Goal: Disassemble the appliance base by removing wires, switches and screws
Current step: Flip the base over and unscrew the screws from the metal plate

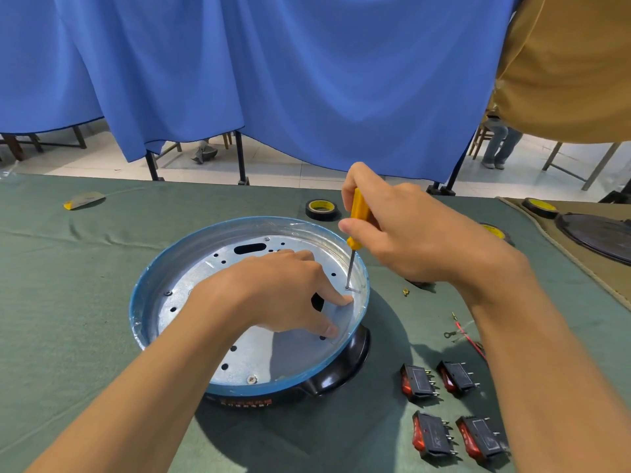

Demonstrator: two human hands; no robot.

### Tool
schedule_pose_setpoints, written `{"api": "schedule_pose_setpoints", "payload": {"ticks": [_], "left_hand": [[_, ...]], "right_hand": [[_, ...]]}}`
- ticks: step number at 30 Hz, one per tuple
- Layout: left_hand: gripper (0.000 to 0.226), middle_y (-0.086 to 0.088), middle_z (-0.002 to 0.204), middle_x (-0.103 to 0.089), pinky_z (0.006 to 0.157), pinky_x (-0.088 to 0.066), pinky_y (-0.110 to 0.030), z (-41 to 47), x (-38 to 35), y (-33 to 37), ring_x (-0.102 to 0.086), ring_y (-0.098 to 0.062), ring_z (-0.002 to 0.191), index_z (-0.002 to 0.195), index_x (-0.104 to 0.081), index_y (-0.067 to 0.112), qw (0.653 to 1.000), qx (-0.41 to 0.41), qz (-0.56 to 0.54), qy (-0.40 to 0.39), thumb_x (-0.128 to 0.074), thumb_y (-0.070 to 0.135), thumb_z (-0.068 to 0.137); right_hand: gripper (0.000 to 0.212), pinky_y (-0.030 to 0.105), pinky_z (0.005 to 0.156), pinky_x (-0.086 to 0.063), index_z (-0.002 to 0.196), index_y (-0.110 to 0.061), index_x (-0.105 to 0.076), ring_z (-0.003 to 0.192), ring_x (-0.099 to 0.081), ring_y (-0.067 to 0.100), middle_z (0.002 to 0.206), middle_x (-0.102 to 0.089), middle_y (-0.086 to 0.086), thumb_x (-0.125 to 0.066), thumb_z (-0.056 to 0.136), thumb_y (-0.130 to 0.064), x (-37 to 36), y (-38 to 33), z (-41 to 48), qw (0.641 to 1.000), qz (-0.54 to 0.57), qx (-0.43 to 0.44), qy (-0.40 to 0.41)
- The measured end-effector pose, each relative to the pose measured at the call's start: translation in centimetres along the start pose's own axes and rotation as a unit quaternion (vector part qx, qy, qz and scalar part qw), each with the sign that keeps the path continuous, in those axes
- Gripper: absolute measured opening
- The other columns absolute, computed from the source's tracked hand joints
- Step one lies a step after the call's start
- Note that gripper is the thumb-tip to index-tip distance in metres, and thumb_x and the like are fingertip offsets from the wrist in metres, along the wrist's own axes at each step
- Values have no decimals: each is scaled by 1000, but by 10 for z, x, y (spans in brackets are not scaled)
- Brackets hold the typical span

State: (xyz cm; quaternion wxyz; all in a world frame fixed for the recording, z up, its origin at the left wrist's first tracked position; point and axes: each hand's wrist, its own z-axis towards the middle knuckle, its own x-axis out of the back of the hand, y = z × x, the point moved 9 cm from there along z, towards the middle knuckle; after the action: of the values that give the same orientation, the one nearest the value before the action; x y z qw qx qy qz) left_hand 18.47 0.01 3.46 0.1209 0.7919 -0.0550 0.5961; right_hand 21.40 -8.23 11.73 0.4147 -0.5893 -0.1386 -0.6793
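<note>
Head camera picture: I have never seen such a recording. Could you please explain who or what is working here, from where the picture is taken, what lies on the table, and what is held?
There is no machine here: a person works with two bare hands. The single picture comes from a camera worn on the person's head, looking forward and down, so both arms enter from the bottom edge. The left hand presses on the metal floor of a round appliance base. The right hand grips a yellow screwdriver, whose tip stands on a screw near the base's right rim. On the green table, to the right, lie four red-and-black switches and a thin red wire. A roll of black tape lies behind the base.
</note>
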Motion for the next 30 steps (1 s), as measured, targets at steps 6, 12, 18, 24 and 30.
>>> {"api": "schedule_pose_setpoints", "payload": {"ticks": [6, 12, 18, 24, 30], "left_hand": [[47, 13, 115, -41, 94, -45, -40, 2, 0, -3, -41, -15, 103, 128, -47, 61, 1000, 4, 2, -6, -59, 63, 83], [44, 13, 110, -43, 92, -46, -38, 3, 3, -1, -45, -17, 102, 126, -49, 62, 1000, 9, 8, -5, -58, 64, 83], [44, 11, 117, -46, 90, -50, -42, 0, 3, 0, -47, -19, 107, 126, -50, 60, 1000, 16, -4, -11, -59, 61, 83], [44, 13, 124, -45, 96, -44, -37, -1, 1, 2, -45, -15, 107, 129, -48, 59, 1000, 18, 7, -11, -57, 60, 86], [46, 16, 135, -43, 100, -41, -36, -1, 2, 1, -45, -13, 113, 129, -49, 57, 1000, 19, 7, 0, -58, 62, 84]], "right_hand": [[41, 32, 53, -36, 91, -18, -43, 57, -44, 17, 65, -50, 2, -46, 93, -59, 9, 25, -3, 995, 18, -66, 74], [24, 41, 59, -44, 97, -16, -44, 67, -48, 24, 72, -52, 6, -55, 97, -38, 5, 19, 3, 993, 29, -63, 96], [11, 29, 53, -34, 99, -22, -42, 62, -47, 14, 70, -50, -2, -52, 99, -27, -2, -7, 1, 999, 24, 1, 28], [15, 35, 51, -37, 91, -23, -37, 66, -49, 23, 76, -48, 5, -51, 94, -29, -4, -7, 0, 998, 41, -40, 19], [38, 34, 53, -30, 69, -28, -22, 63, -42, 26, 65, -41, -1, -46, 95, -40, -8, -13, 5, 991, 46, -70, 108]]}}
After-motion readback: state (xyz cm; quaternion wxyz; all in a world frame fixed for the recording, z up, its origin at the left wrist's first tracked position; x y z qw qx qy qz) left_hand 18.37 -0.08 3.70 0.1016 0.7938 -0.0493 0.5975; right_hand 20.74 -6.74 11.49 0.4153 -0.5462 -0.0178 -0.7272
